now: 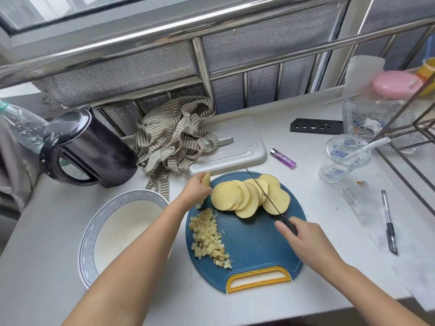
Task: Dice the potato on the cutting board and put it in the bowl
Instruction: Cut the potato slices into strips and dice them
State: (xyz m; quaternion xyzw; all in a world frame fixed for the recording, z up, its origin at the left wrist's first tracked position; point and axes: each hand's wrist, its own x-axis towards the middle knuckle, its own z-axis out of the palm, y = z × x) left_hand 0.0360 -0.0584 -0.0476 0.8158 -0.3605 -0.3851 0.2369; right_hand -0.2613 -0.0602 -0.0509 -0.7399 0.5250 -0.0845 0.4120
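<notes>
While the left hand (196, 190) pinches a potato end-piece (207, 179) in curled fingers at the board's far-left rim, the right hand (306, 243) is wrapped round the knife (290, 225) handle. One finger stretches forward alongside the handle. The blade lies across the fanned slices (226, 196).

Step, as I read it: dicing, part done. A diced pile (207, 234) sits on the left side of the cutting board (259, 250). The round slices overlap at the far side, uncut. The bowl (122, 222) holds no potato that I can see.

Next move likely calls for stacking slices and cutting strips, then crosswise, fingertips tucked clear of the blade.

Room: the bowl is just beside the board's left edge, a short sweep for the dice. A striped cloth (174, 137) crowds the far-left corner and a lighter (282, 158) lies near the far edge. Counter runs bare rightward to a pen (388, 220).
</notes>
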